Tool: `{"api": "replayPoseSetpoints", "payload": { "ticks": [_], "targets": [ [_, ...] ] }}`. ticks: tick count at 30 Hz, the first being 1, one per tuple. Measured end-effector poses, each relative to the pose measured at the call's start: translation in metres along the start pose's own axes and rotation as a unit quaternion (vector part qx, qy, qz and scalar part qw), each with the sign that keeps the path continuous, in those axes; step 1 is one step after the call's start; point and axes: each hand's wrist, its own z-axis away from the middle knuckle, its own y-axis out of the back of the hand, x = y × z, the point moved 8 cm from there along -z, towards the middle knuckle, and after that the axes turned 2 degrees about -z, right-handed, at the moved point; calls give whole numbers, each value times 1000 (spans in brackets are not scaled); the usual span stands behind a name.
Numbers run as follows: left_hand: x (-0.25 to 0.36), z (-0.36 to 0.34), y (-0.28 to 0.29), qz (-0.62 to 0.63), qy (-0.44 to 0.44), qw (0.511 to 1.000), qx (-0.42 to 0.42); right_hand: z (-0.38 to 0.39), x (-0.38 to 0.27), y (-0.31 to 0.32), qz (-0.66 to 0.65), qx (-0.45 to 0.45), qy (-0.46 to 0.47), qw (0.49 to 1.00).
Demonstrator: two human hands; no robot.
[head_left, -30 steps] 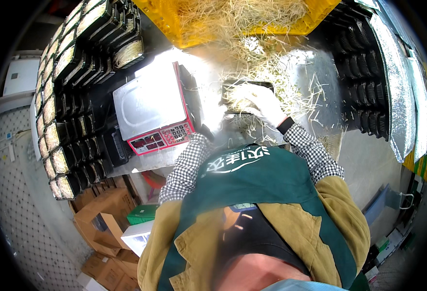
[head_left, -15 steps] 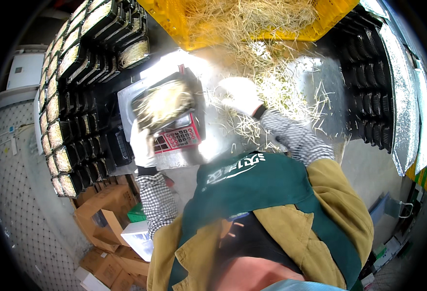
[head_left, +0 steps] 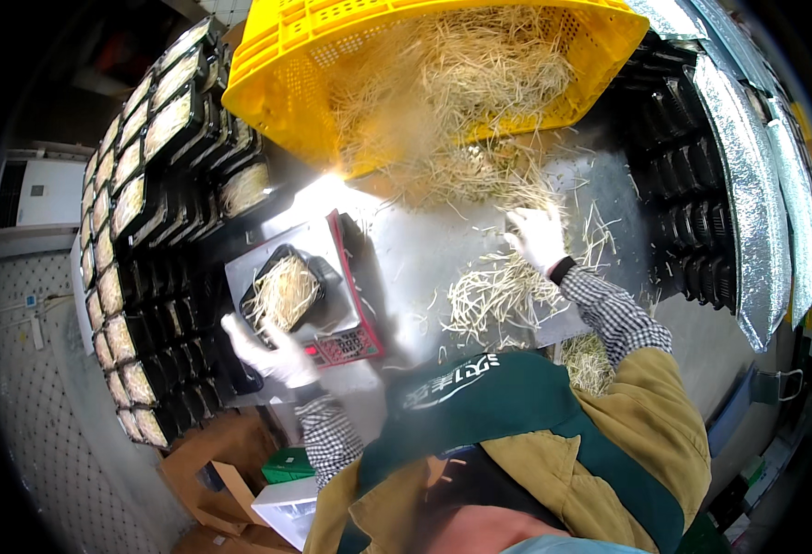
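Note:
A black plastic tray (head_left: 324, 284) with a heap of pale bean sprouts (head_left: 286, 291) rests on a scale (head_left: 339, 323) with a red front panel. My gloved left hand (head_left: 272, 354) is at the scale's near left corner, its fingers spread and apart from each other, just below the tray. My gloved right hand (head_left: 539, 240) reaches over the metal table (head_left: 406, 245), fingers parted, at the edge of the loose sprouts (head_left: 503, 295). Whether strands lie under its fingertips is hard to make out.
A yellow perforated crate (head_left: 286, 83) tips toward me at the far side, sprouts spilling from it. Filled black trays (head_left: 170, 125) are stacked at left, black trays (head_left: 692, 222) at right beside silver foil sheets (head_left: 747, 203). Cardboard boxes (head_left: 216, 462) stand lower left.
The tray of sprouts, held by my left hand before, now sits on the scale, released. My right hand has moved right. The whole view has shifted, showing more of the crate.

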Motion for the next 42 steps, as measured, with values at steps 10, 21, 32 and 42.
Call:
{"api": "replayPoseSetpoints", "payload": {
  "ticks": [10, 21, 32, 42],
  "targets": [
    [217, 23, -323, 12, -80, 907, -414, -199, 15, 84, 25, 129, 41, 991],
    [185, -4, -447, -19, 57, 856, -514, -316, 38, 52, 205, 92, 9, 974],
    [240, 23, -494, 495, 434, 608, -444, -337, 45, 35, 171, 77, 68, 980],
    [264, 7, -379, 572, 297, 631, -431, -238, -7, 159, -28, 191, 73, 978]
  ]
}}
